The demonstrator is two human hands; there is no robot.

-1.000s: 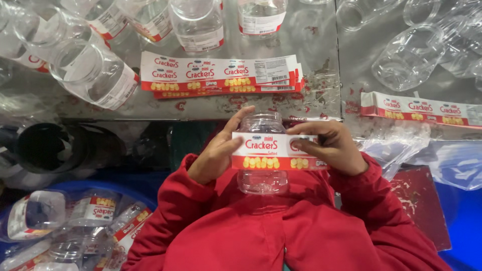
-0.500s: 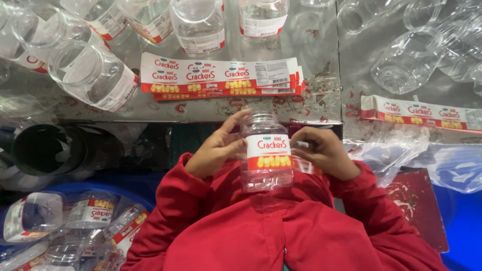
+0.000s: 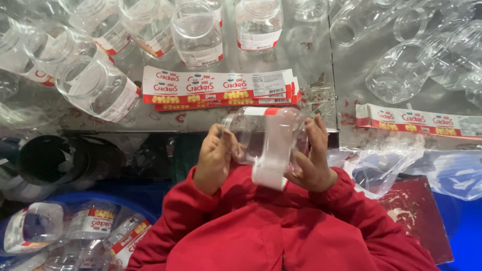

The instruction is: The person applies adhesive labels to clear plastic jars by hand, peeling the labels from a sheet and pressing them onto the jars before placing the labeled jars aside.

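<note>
I hold a clear plastic jar (image 3: pixel 261 133) in front of my chest, tipped on its side. My left hand (image 3: pixel 216 158) grips its left side and my right hand (image 3: pixel 314 160) cups its right side. A white, red and yellow label strip (image 3: pixel 271 168) wraps around the jar, its loose end hanging down toward my red sleeves. A stack of flat matching labels (image 3: pixel 221 88) lies on the metal table (image 3: pixel 311 50) just beyond the jar.
Labelled clear jars (image 3: pixel 98 88) lie at the table's left and back. Bare jars (image 3: pixel 401 73) are heaped at the right. A second label stack (image 3: pixel 416 120) sits at the right. A blue tub (image 3: pixel 65 233) of labelled jars is at lower left.
The label first lay flat across the jar's front, then wrapped around it. The jar has now been turned onto its side, showing the label's white back.
</note>
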